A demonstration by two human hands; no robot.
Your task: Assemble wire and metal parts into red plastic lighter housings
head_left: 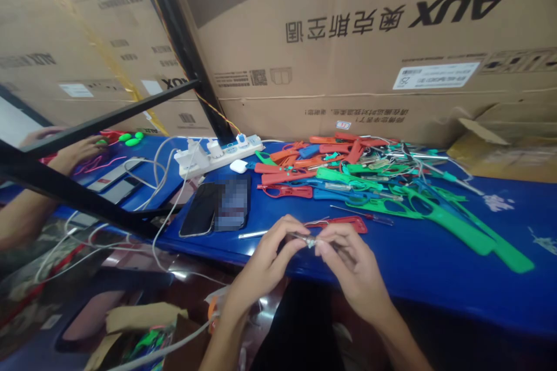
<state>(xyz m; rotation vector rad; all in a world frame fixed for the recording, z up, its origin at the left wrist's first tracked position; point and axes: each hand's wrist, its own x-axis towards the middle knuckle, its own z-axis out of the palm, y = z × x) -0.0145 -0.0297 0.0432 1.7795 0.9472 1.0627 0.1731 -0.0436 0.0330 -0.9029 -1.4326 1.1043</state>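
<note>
My left hand [274, 255] and my right hand [352, 266] meet at the near edge of the blue table. Between their fingertips is a small pale part with a metallic look [310, 241], pinched from both sides; its exact kind is too small to make out. Just behind the fingers lies a red long-nosed lighter casing [355, 224], and a thin metal tube [253, 235] rests to the left. A screwdriver [374, 218] with a clear reddish handle lies beyond the casing. Farther back spreads a heap of red, green and blue lighter casings [296, 174].
Two phones [198, 208] lie left of my hands, near a white power strip [220, 156] with plugs and cables. A black metal frame [87, 191] crosses the left side, with another person's hands [80, 151] beyond. Cardboard boxes [348, 81] stand behind; an open box [143, 336] sits below.
</note>
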